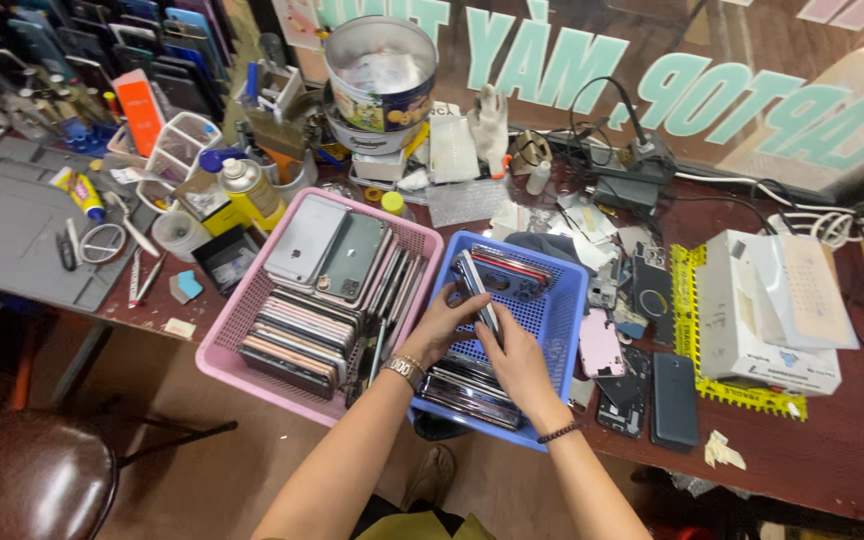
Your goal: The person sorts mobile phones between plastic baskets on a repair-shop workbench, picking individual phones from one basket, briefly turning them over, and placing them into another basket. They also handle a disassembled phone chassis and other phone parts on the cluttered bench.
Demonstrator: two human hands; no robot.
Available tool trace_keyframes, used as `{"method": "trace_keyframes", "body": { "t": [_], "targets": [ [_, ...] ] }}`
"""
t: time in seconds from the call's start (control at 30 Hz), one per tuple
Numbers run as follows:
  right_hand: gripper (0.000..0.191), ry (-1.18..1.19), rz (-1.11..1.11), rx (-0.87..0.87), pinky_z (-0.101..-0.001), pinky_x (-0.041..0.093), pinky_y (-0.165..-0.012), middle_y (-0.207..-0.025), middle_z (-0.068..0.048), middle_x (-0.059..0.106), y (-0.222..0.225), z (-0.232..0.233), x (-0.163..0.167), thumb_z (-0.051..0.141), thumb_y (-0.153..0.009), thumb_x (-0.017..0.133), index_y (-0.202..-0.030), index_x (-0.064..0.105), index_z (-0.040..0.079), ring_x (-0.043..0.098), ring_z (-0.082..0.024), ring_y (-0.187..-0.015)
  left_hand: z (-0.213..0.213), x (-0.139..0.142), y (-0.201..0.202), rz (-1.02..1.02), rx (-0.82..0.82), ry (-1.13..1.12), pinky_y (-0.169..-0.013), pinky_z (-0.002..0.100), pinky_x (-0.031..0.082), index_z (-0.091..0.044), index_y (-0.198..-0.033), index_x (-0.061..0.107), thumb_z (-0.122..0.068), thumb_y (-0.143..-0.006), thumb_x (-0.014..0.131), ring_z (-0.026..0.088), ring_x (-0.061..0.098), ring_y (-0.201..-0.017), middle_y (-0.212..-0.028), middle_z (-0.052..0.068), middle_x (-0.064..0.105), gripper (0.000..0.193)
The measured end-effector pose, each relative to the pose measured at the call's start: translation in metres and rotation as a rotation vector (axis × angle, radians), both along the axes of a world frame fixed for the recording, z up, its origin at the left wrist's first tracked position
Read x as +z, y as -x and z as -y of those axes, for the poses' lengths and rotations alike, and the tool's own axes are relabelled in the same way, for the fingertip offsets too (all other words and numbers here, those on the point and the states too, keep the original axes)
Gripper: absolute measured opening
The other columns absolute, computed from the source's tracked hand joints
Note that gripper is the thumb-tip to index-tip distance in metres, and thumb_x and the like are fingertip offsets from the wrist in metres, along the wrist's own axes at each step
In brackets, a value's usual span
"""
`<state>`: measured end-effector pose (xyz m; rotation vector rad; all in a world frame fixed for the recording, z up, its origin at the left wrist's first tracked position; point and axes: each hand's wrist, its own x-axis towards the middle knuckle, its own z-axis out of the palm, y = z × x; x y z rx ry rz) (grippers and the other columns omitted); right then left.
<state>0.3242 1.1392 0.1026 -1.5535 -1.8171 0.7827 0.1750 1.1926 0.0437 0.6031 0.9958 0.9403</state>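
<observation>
- The left hand (445, 325) reaches forward from a bent wrist, fingers curled around a phone (479, 292) held over the blue basket (569, 318).
- The right hand (514, 362) lies just beside it, palm down, fingers pinching the same phone's lower end.
- Both forearms come up from below, converging at the basket.
- A pink basket (220, 345) of stacked phones sits just left of the left hand.

Bare forearms; gold wristwatch (404, 368) left, dark beaded bracelet (558, 433) right.
</observation>
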Motion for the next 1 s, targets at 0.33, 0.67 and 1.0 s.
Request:
{"method": "trace_keyframes", "body": {
  "t": [0.33, 0.67, 1.0],
  "targets": [
    [0.038, 0.280, -0.383, -0.111, -0.0375, 0.054, -0.079, -0.108, -0.019, 0.072, 0.043, -0.016, -0.048, 0.018, -0.096, 0.069, -0.127, 0.053, 0.002, 0.067, -0.026, -0.096, 0.008, 0.016, 0.054, -0.317, -0.040, -0.123, -0.061, 0.026, 0.055, -0.004, -0.130, 0.058, -0.046, -0.088, 0.075, 0.014, 0.066, -0.086, -0.102, 0.008, 0.068, 0.062],
    [0.034, 0.351, -0.754, -0.003, -0.0305, 0.055, -0.083, -0.107, -0.008, 0.071, 0.078, -0.032, -0.064, 0.012, -0.096, 0.067, -0.125, 0.054, 0.001, 0.067, -0.015, -0.094, 0.030, -0.037, 0.264, -0.623, 0.566, -0.175, -0.080, 0.029, 0.056, 0.002, -0.126, 0.065, -0.032, -0.097, 0.061, 0.018, 0.073, -0.094, -0.110, 0.014, 0.076, 0.045],
    [0.053, 0.678, -0.543, 0.041, -0.0290, 0.051, -0.082, -0.111, -0.011, 0.072, 0.225, 0.004, -0.114, 0.020, -0.089, 0.073, -0.138, 0.056, 0.007, 0.063, -0.017, -0.096, 0.041, -0.047, 0.280, -0.897, 0.343, -0.165, -0.093, 0.037, 0.053, -0.003, -0.123, 0.069, -0.030, -0.095, 0.063, 0.025, 0.071, -0.108, -0.117, 0.015, 0.075, 0.040]
  ]
}}
